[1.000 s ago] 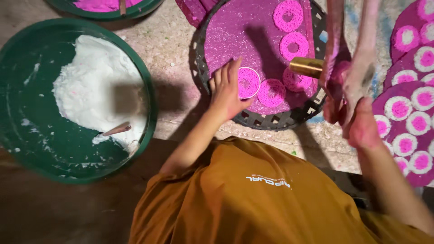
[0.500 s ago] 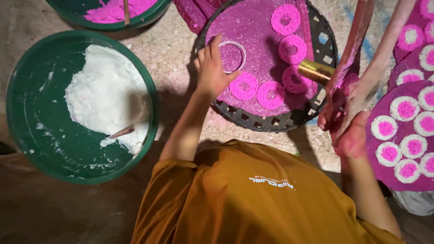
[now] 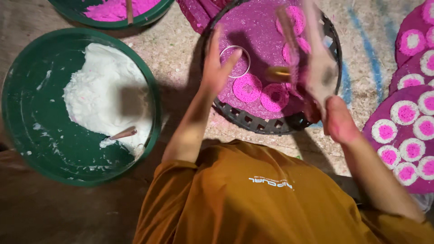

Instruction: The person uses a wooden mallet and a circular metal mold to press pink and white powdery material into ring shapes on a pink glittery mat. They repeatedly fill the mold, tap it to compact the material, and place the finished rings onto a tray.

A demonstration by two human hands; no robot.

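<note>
Your left hand [image 3: 216, 68], fingers spread open, touches a thin round metal ring [image 3: 235, 61] on the purple-coated tray [image 3: 271, 124]; your right hand's [image 3: 340, 119] grip is blurred.

Two bare arms stretched forward, one hand flat, one blurred

The left hand [image 3: 217, 68] lies palm down with fingers spread, its forefinger tip at the rim of the metal ring [image 3: 235, 61], the forearm running straight back from it to a bent elbow in an orange sleeve. The right hand [image 3: 323, 74], to the right of the ring, is raised and smeared with motion blur; whether its fingers are closed cannot be told. Its wrist is stained pink.
</note>
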